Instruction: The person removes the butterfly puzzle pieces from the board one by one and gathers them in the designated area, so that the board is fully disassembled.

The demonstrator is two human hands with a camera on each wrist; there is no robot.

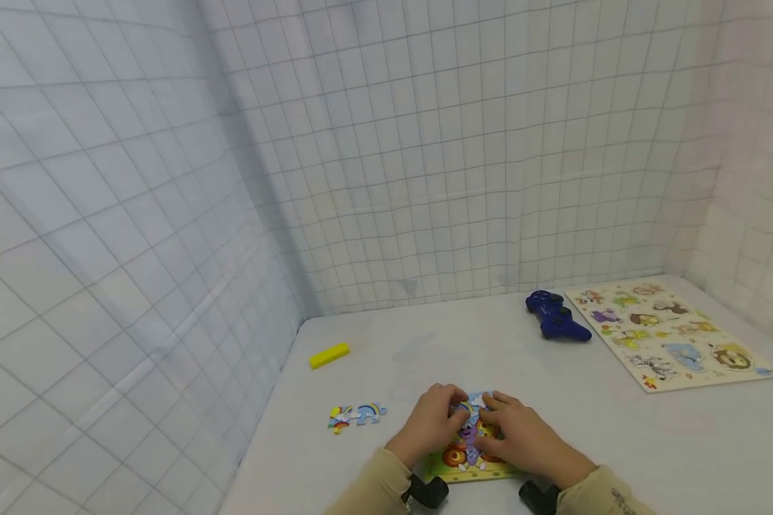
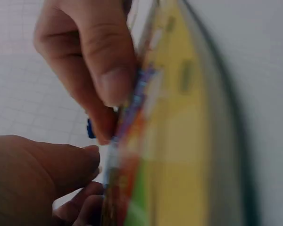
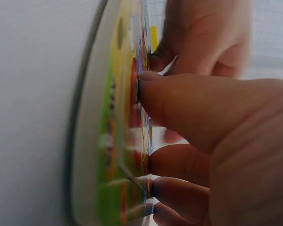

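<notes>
A colourful jigsaw puzzle [image 1: 467, 472] with a purple cartoon figure lies in its board near the front of the white table. My left hand [image 1: 433, 422] rests at the puzzle's upper left, its thumb and fingers bent lightly against the surface. From the other side, my right hand [image 1: 524, 436] touches the picture with its fingers spread. The right thumb [image 3: 153, 89] presses on the puzzle face in the right wrist view. Under both hands, parts of the picture are hidden. Two loose puzzle pieces [image 1: 368, 413] with a rainbow and a sun lie left of the board.
Farther back on the left is a yellow block [image 1: 329, 355]. A dark blue game controller [image 1: 557, 317] lies at the back right, beside a large animal puzzle board [image 1: 673, 332]. White gridded cloth [image 1: 425, 143] surrounds the table at the back and sides.
</notes>
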